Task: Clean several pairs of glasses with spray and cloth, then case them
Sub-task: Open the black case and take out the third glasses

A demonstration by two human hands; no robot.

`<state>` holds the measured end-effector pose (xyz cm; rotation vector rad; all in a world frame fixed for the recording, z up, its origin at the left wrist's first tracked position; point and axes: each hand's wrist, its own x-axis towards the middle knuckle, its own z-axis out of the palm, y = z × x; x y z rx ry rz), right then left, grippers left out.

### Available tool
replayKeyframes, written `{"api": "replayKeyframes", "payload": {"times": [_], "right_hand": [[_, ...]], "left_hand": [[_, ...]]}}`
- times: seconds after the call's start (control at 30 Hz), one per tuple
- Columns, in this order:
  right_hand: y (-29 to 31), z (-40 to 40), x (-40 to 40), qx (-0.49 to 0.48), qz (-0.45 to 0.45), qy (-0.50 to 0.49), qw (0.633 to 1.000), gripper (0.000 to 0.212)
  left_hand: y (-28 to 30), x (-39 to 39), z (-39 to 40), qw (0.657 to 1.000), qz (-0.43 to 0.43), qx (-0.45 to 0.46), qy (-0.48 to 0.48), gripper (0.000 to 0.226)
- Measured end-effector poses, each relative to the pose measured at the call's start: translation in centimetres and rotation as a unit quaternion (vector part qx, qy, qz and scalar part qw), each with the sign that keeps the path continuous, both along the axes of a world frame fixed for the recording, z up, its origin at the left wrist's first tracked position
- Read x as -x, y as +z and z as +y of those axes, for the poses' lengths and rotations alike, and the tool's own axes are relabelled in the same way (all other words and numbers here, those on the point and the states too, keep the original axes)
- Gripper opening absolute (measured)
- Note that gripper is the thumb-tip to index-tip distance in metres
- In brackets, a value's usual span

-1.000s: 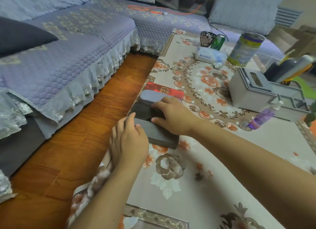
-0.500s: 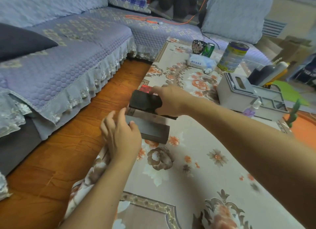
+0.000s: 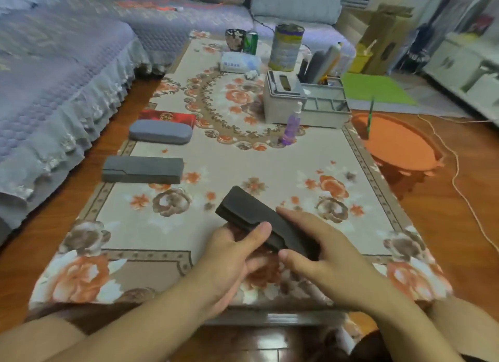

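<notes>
Apparently shut, dark case (image 3: pixel 249 213), tilted between left hand (image 3: pixel 232 256) and right hand (image 3: pixel 324 256)

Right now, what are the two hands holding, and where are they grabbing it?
Both hold one dark glasses case. The left hand grips its middle, thumb on top; the right hand pinches its near end with its fingers. The far end is free.

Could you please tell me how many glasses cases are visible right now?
3, perhaps 4: a black case held in both hands, a dark grey case and a rounded grey case along the table's left edge. The red box behind may be another.
</notes>
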<state>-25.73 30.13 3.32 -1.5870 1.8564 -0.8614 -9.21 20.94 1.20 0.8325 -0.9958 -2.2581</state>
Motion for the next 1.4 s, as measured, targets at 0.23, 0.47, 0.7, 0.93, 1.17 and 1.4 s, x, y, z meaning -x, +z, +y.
{"api": "replayKeyframes", "payload": {"times": [0.23,0.47,0.7,0.93,1.17,1.4], "right_hand": [[0.1,2.7,0.5,0.02,-0.134,-0.093,0.986,0.043],[-0.9,-1.1,1.0,0.038,-0.417,-0.316,0.852,0.029],[-2.6,-8.3,-0.7,0.0,-0.396,-0.299,0.868,0.028],[-4.1,-19.4,-7.2,-0.08,-0.274,-0.227,0.931,0.019],[-4.0,-24.2,-10.6,0.026,-0.19,-0.203,0.96,0.022],[-4.5,-23.2,-8.0,0.064,-0.101,-0.203,0.972,0.032]], "left_hand": [[0.0,0.2,0.8,0.998,0.01,-0.051,-0.025,0.043],[-0.6,-2.3,-0.5,0.983,0.055,-0.139,-0.104,0.055],[-0.3,-6.6,-4.8,0.996,-0.017,-0.049,0.07,0.044],[-0.9,-12.5,-8.0,0.834,-0.415,0.363,0.0,0.118],[-3.1,-14.3,-13.0,0.839,-0.415,0.326,0.133,0.107],[-4.0,-13.0,-14.1,0.801,-0.459,0.362,0.13,0.091]]}}
